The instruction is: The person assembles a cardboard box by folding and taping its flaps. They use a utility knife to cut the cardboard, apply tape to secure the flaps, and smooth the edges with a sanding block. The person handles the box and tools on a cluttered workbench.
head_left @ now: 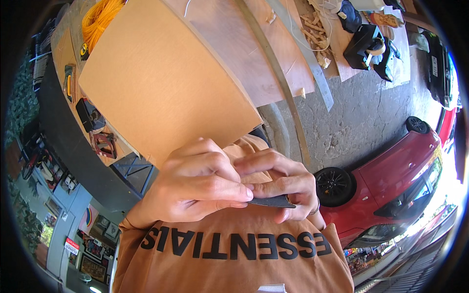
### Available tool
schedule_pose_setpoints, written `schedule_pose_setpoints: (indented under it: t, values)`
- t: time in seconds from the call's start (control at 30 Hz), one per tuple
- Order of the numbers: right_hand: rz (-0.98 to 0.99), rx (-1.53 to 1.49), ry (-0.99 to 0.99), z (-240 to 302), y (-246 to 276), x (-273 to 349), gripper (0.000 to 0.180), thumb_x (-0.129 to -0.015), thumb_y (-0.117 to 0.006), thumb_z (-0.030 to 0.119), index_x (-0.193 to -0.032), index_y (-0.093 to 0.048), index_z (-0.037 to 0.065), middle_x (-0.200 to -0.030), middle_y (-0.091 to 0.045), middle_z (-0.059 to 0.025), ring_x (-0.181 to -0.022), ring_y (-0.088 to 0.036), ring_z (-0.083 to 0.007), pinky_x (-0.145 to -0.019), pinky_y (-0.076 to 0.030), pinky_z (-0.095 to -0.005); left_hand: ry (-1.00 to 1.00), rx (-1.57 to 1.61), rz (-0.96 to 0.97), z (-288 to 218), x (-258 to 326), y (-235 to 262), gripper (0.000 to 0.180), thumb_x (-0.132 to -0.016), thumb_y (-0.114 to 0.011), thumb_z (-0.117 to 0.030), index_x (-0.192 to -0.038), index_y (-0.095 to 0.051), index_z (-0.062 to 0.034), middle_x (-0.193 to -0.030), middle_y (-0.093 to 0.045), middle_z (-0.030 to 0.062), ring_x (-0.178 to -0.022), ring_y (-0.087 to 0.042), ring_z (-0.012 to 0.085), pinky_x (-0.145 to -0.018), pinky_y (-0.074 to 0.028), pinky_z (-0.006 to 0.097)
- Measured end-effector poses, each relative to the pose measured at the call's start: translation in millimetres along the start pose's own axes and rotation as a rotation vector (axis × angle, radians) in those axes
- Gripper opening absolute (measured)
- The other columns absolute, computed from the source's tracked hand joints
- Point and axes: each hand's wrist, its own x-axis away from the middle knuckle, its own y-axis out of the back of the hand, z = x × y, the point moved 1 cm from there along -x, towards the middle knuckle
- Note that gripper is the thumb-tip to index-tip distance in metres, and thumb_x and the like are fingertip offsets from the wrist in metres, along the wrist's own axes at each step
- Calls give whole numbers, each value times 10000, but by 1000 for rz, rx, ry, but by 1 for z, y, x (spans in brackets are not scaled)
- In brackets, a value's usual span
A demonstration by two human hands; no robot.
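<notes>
Close in front of my chest, my left hand (pixel 198 183) and my right hand (pixel 288 181) meet, fingers bent inward. Both pinch a small, thin, dark flat piece (pixel 273 200), which looks stiff and may be folded sandpaper. Its edge sticks out below the right fingers, while the rest is covered by both hands. The left thumb and fingertips press at its left end. Just beyond my hands lies a large tan board (pixel 166 73), its near edge partly hidden behind the left hand.
Left of the board are an orange rope coil (pixel 101 22), a tape measure (pixel 84 50), a utility knife (pixel 69 88) and a black tool (pixel 89 115). A long metal strip (pixel 316 78) and a bent wooden strip (pixel 279 73) lie right. Farther right stand a drill (pixel 387 61) and a red car (pixel 386 176).
</notes>
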Motion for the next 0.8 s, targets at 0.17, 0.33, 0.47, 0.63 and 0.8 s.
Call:
schedule_pose_setpoints:
  t: [0.17,0.33,0.47,0.63,0.8]
  values:
    - [19,-432,-203,-8,-10,10,709,-998,-633,480,-1421,-573,-86,-1402,-552,-347,-1289,-563,-469,-1099,-402,-543,91,27,2,-1,-1,5,234,-752,-894,-150,-966,-807,-189,-972,-663,26,-824,-563,181,-746,-437,334]
    - [-69,-398,-156,-11,-11,13,600,-1041,-559,469,-1374,-648,-22,-1262,-583,-438,-1090,-652,-499,-934,-511,-542,70,-54,1,-3,-9,11,351,-806,-846,-332,-1125,-795,-195,-1138,-635,88,-948,-561,233,-822,-449,350]
    - [-354,-315,-198,9,0,34,664,-1080,-392,594,-1213,-729,38,-1157,-632,-385,-923,-638,-386,-719,-521,-425,104,-692,41,-1,-17,19,511,-896,-654,-601,-1277,-757,-278,-1349,-583,149,-1107,-536,287,-961,-442,386]
    - [-609,-486,-211,9,13,48,635,-1025,-515,608,-1215,-609,9,-1242,-622,-376,-1141,-630,-390,-977,-486,-482,-7,-1147,147,16,-24,18,592,-966,-497,-651,-1382,-699,-281,-1562,-485,155,-1263,-516,344,-1103,-356,429]
    - [-563,105,-235,9,18,31,604,-1002,-602,551,-1277,-571,15,-1292,-597,-319,-1185,-603,-360,-1018,-460,-474,67,-1304,-109,17,-23,57,694,-962,-457,-697,-1440,-650,-233,-1585,-459,181,-1391,-455,408,-1152,-324,470]
